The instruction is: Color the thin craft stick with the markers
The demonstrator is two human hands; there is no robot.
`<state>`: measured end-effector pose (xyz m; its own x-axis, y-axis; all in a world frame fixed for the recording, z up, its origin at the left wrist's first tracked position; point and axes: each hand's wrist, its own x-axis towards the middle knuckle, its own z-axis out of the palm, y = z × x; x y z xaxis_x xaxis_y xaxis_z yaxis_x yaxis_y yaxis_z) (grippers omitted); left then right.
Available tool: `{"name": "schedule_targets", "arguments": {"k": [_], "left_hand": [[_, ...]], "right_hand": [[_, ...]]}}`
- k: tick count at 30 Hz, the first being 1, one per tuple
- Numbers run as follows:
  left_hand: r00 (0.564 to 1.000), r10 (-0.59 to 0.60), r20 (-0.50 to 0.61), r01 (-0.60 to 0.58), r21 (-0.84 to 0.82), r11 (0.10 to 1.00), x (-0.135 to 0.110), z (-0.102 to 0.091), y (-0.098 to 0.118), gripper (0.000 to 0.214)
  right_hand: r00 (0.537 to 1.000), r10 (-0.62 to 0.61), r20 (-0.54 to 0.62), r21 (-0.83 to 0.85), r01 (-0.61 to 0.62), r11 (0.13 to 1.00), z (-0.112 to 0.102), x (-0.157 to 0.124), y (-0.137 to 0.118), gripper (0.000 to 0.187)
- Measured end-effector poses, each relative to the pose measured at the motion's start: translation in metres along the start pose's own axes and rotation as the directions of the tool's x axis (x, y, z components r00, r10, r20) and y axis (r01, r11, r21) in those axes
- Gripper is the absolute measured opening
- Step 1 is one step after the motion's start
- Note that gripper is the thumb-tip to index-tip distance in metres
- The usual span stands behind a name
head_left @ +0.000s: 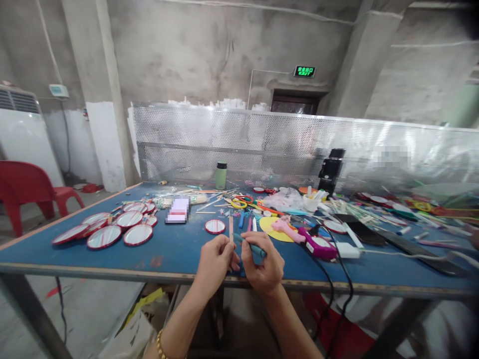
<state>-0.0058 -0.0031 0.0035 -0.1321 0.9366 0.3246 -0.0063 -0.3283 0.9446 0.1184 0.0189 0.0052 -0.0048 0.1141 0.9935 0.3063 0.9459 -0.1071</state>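
Note:
My left hand (pixel 216 260) is closed in a pinch on a thin pale stick (pixel 231 229) that stands upright above the near edge of the blue table (pixel 175 249). My right hand (pixel 263 264) is closed around a teal pen-like tool (pixel 250 245) whose tip points left toward the stick. The two hands touch each other. A round red-rimmed disc (pixel 215 226) lies just beyond them.
Several red-rimmed discs (pixel 112 227) lie at the table's left. A pink glue gun (pixel 295 235), cables (pixel 337 279), sticks and craft scraps crowd the right. A green bottle (pixel 220 175) stands by the perforated metal screen (pixel 284 144). A red chair (pixel 30 192) is at left.

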Motion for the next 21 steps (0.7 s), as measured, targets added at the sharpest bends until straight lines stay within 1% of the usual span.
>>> {"name": "schedule_targets", "arguments": {"k": [7,13,18,21], "left_hand": [[1.0,-0.006,-0.006,0.006,-0.005,1.0,-0.0007,0.0002,0.0029,0.025],[1.0,0.007,0.001,-0.007,0.005,1.0,-0.0006,-0.0007,0.001,0.025],[1.0,-0.014,0.012,0.015,-0.003,1.0,-0.0007,-0.0009,0.0026,0.023],[1.0,-0.012,-0.001,0.012,0.007,1.0,-0.0012,-0.0006,0.0042,0.026]], "right_hand": [[1.0,-0.004,0.004,-0.001,0.004,1.0,0.001,0.0009,-0.0001,0.021],[1.0,-0.006,0.022,0.001,0.006,1.0,0.0008,0.0016,-0.0009,0.02],[1.0,-0.005,0.002,-0.002,0.005,1.0,0.0005,0.0006,-0.0007,0.021],[1.0,-0.002,0.025,-0.006,0.002,1.0,0.0007,-0.0007,0.0001,0.02]]}}
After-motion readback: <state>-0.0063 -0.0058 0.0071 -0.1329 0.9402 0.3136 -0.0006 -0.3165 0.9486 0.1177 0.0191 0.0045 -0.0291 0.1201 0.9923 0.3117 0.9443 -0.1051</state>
